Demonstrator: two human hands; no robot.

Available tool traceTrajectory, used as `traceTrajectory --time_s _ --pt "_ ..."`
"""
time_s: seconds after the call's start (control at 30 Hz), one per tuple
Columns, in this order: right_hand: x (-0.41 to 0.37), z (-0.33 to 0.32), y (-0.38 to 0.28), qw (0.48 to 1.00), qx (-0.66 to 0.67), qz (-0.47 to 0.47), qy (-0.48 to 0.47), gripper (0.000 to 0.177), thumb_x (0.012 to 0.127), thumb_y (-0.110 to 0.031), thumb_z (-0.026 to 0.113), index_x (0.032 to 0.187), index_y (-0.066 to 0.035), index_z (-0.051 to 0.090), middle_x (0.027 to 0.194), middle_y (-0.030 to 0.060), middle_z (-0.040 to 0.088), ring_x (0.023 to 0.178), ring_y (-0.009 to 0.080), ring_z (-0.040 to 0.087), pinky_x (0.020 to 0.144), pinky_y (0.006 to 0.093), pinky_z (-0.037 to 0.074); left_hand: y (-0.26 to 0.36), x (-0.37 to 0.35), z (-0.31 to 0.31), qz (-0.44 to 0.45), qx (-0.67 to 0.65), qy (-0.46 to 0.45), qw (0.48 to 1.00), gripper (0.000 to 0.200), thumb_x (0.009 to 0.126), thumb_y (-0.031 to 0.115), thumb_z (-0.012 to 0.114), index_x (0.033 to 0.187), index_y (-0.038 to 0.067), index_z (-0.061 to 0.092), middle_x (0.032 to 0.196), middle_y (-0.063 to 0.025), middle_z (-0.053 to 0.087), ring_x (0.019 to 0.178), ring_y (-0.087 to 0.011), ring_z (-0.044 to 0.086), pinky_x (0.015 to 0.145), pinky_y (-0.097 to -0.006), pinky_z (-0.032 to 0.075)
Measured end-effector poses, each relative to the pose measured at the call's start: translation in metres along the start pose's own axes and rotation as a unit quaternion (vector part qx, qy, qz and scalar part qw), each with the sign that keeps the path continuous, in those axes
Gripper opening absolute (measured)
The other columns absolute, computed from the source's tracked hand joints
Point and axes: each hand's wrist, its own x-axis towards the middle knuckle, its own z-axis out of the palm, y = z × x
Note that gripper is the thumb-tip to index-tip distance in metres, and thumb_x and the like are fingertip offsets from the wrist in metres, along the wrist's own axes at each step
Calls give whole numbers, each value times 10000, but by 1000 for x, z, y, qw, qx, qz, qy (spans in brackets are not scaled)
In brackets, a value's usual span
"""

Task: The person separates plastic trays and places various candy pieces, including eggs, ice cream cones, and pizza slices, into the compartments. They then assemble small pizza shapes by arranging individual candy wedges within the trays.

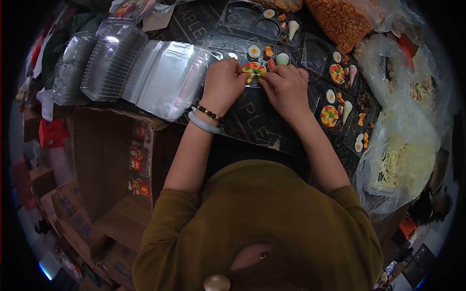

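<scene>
My left hand (225, 80) and my right hand (285, 87) meet at a small toy pizza (254, 69) over the dark table, each pinching one side of it with the fingertips. Just beyond lie a toy fried egg (254, 51), a small orange and white piece (268, 51) and a pale green cone-like piece (282, 58). A pinkish piece shows beside my right fingers. The clear tray beneath is partly hidden by my hands.
Clear plastic bags (167, 77) and stacked clear trays (111, 63) lie left. On the right are filled trays with toy pizzas (329, 116), a bag of orange pieces (340, 24) and a bag of pale strands (395, 165). An open cardboard box (97, 165) stands below left.
</scene>
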Motion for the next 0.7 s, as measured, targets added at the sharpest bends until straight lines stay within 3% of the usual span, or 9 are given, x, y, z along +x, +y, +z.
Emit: traceTrajectory --time_s 0.17,0.27,0.3,0.33,0.4,0.43,0.53,0.63,0.7 --pt "3 5 -5 1000 -17 -1 0 90 739 -159 723 791 -116 663 787 -1 594 792 184 575 790 354 364 -3 1 0 0 19 -1 1000 222 769 188 755 755 -14 664 691 -132 666 601 -235 649 550 -314 492" --pt "5 6 -1 999 38 4 26 125 752 -147 722 853 -93 674 815 13 615 778 195 595 763 350 388 -6 1 -3 -94 -169 5 981 226 832 204 724 850 -16 675 688 -59 672 585 -158 638 532 -246 476" --pt "5 3 -1 997 67 12 32 142 766 -138 719 887 -78 678 826 24 621 769 194 604 745 344 409 8 0 -20 -210 -320 -74 921 246 893 185 670 1015 -27 650 807 -40 678 661 -105 635 573 -199 490" --pt "5 0 -3 994 96 21 37 160 779 -129 716 922 -63 682 836 35 627 760 192 613 726 338 430 4 -1 -19 -221 -412 -76 880 241 904 163 648 1042 -35 635 846 -61 675 697 -118 644 603 -216 513" --pt "8 -5 -13 951 282 126 8 200 806 -115 708 988 -39 675 849 58 628 734 177 624 671 307 467 -6 -3 -19 -237 -584 -78 772 237 928 119 605 1095 -49 605 923 -103 671 768 -144 660 663 -248 558" --pt "10 -5 -18 912 369 176 -6 220 820 -108 703 1022 -27 671 855 70 628 721 169 629 644 292 485 -7 -4 -18 -232 -596 -78 765 242 929 114 599 1111 -46 595 966 -115 661 805 -154 660 692 -254 564" --pt "12 0 -21 884 428 185 -13 243 833 -89 696 1062 -18 660 870 90 624 712 137 630 604 246 502 -1 -10 -16 -215 -619 -84 750 260 930 97 591 1148 -43 572 1053 -139 641 897 -180 657 766 -272 573" --pt "14 -6 -22 897 403 173 -53 278 847 -65 694 1122 -45 659 957 52 637 825 102 630 741 232 522 0 -14 -16 -201 -619 -80 755 265 921 77 597 1153 -47 566 1053 -142 640 932 -195 653 798 -285 570" --pt "12 -7 -22 926 356 119 -29 276 824 -38 702 1098 -44 662 959 67 637 807 135 639 735 255 535 2 -14 -18 -198 -618 -67 758 259 914 58 599 1149 -47 565 1055 -147 640 928 -198 655 802 -288 570"
